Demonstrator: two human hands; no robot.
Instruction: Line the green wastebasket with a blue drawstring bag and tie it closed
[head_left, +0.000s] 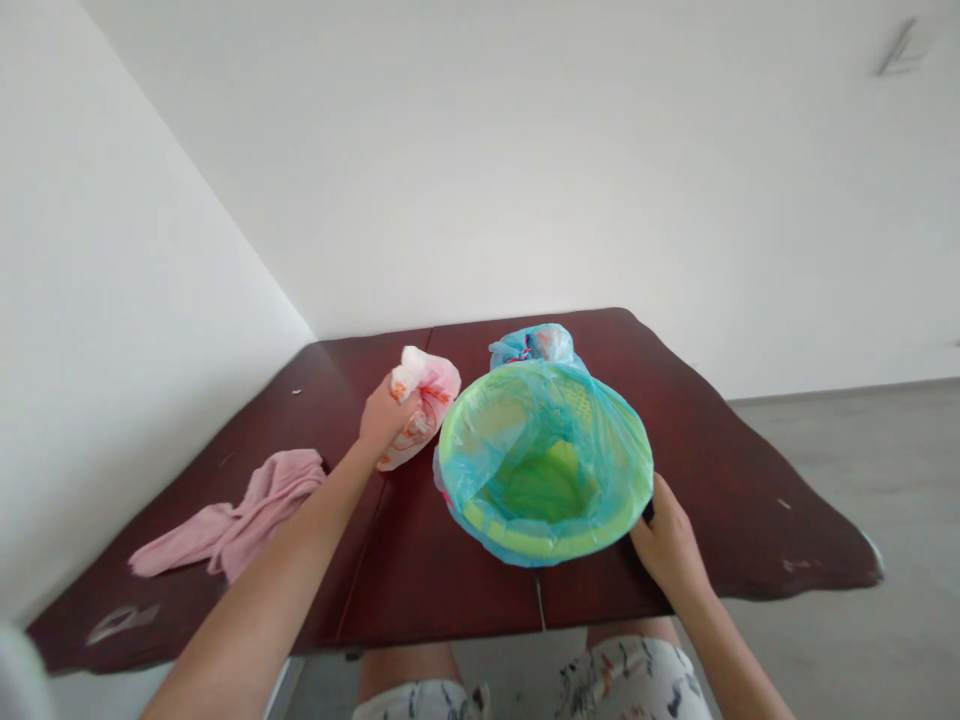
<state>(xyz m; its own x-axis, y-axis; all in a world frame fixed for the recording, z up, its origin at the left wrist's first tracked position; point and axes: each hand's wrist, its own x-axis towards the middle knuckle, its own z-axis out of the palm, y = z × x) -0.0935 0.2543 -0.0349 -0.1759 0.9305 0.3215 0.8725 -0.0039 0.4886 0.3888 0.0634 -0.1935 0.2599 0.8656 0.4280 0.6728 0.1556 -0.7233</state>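
Note:
My left hand (386,415) is closed around a crumpled white and pink plastic bag (426,405) with orange-red print, just left of the basket. A green wastebasket (551,485) lined with a thin blue plastic bag (604,425) has its mouth facing me, and its inside looks empty. The blue liner is folded over the rim. My right hand (671,535) grips the basket's right side, its fingertips hidden behind the basket. Behind the rim lies a bunched blue plastic bag (536,342) with something pale and reddish inside and a dark red-blue tie.
A pink cloth (262,505) lies crumpled on the dark red table (720,500), left of my left forearm. White walls (525,170) stand behind and to the left. Grey floor (862,440) shows at the right.

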